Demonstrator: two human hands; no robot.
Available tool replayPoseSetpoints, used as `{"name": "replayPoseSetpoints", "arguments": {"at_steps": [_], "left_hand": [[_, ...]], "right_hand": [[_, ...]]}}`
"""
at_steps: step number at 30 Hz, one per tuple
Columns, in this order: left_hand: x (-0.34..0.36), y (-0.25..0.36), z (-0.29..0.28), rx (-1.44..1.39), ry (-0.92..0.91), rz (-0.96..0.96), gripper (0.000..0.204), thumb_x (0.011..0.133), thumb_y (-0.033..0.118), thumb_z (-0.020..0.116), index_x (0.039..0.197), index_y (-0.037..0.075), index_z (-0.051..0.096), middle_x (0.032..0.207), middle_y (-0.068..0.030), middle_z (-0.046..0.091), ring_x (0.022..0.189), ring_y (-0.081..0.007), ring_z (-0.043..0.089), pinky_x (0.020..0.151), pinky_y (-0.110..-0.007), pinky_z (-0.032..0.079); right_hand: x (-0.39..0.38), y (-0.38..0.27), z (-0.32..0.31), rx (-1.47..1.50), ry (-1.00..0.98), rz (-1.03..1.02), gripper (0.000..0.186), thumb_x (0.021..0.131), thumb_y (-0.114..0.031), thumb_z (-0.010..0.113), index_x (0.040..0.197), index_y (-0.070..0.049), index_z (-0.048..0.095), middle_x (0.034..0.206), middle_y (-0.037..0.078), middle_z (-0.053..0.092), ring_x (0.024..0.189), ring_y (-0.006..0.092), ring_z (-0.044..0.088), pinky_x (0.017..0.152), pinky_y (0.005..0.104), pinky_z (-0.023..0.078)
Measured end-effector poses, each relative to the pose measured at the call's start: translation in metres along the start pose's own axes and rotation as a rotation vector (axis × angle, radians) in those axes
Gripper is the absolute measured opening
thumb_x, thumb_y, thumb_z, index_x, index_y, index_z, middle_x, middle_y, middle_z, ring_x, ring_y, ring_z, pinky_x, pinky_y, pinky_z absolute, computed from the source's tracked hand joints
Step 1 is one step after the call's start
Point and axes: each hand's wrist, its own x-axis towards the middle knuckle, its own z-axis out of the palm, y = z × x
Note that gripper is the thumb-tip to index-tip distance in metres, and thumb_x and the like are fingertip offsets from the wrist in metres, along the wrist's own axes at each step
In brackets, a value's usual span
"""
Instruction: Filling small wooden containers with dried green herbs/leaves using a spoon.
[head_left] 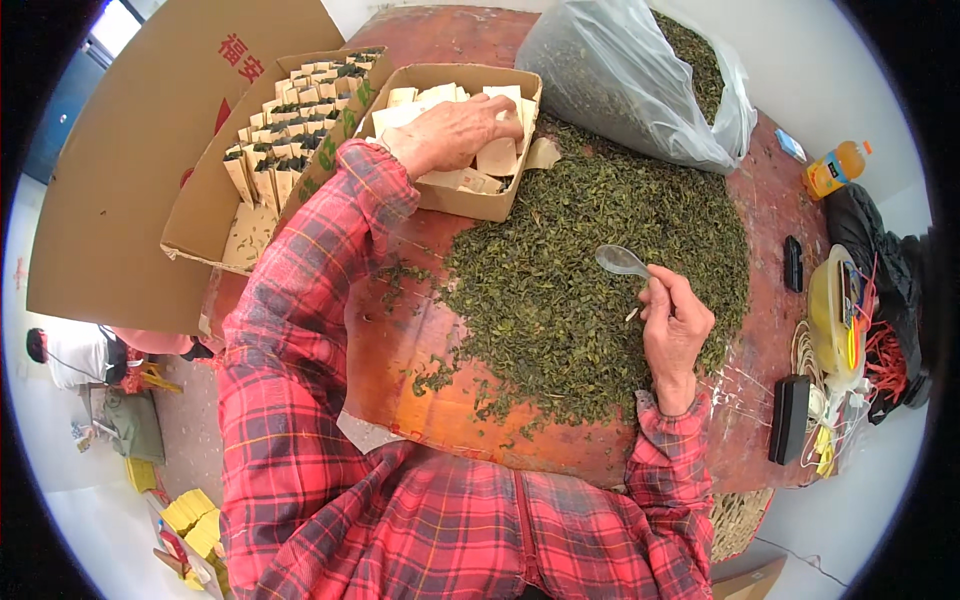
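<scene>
My left hand (pixel 455 132) reaches into the cardboard box (pixel 450 200) of pale paper packets (pixel 495 160) at the top middle, fingers curled on a packet, their tips partly hidden. My right hand (pixel 675 325) grips a clear plastic spoon (pixel 618 260) by its handle, above a broad spread of loose green dried leaves (pixel 550 300) on the reddish wooden table (pixel 410 390). At upper left, a longer cardboard box (pixel 200 220) holds several rows of upright packets (pixel 285 135) filled with leaves.
A translucent bag (pixel 610 90) of leaves lies at back right. Along the right edge are a drink bottle (pixel 830 175), black cases (pixel 790 410) and a yellow tub (pixel 830 300) with tools. A large cardboard flap (pixel 110 220) stands left; beyond it, a person (pixel 75 355) and yellow items (pixel 195 525).
</scene>
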Motion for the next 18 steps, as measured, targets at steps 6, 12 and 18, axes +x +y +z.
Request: {"name": "replayPoseSetpoints", "arguments": {"at_steps": [6,12,18], "left_hand": [[-0.007,-0.013,0.004,-0.105,0.253,-0.011,0.057,0.075,0.009,0.085,0.126,0.014,0.059,0.135,-0.0087,0.057,0.126,-0.0331,0.058,0.1,-0.045,0.053],[-0.016,-0.004,-0.005,-0.238,0.24,-0.145,0.058,0.074,0.012,0.085,0.126,0.011,0.059,0.123,-0.0158,0.066,0.12,-0.037,0.061,0.099,-0.046,0.051],[-0.02,0.002,-0.01,-0.31,0.191,-0.148,0.06,0.075,0.02,0.088,0.126,0.01,0.058,0.114,-0.018,0.069,0.113,-0.039,0.065,0.095,-0.047,0.051]], "right_hand": [[0.0,0.0,-0.001,0.007,0.001,0.005,0.015,0.1,-0.001,0.064,0.111,-0.002,0.073,0.073,0.004,0.07,0.057,0.0073,0.062,0.052,0.0232,0.047],[-0.001,-0.001,-0.001,0.012,-0.002,-0.003,0.015,0.1,-0.002,0.064,0.111,-0.002,0.073,0.073,0.004,0.071,0.057,0.0077,0.063,0.052,0.0235,0.048],[-0.001,-0.002,0.0,0.023,-0.014,0.003,0.015,0.1,-0.002,0.063,0.112,-0.002,0.073,0.073,0.004,0.071,0.057,0.0077,0.062,0.052,0.0234,0.048]]}}
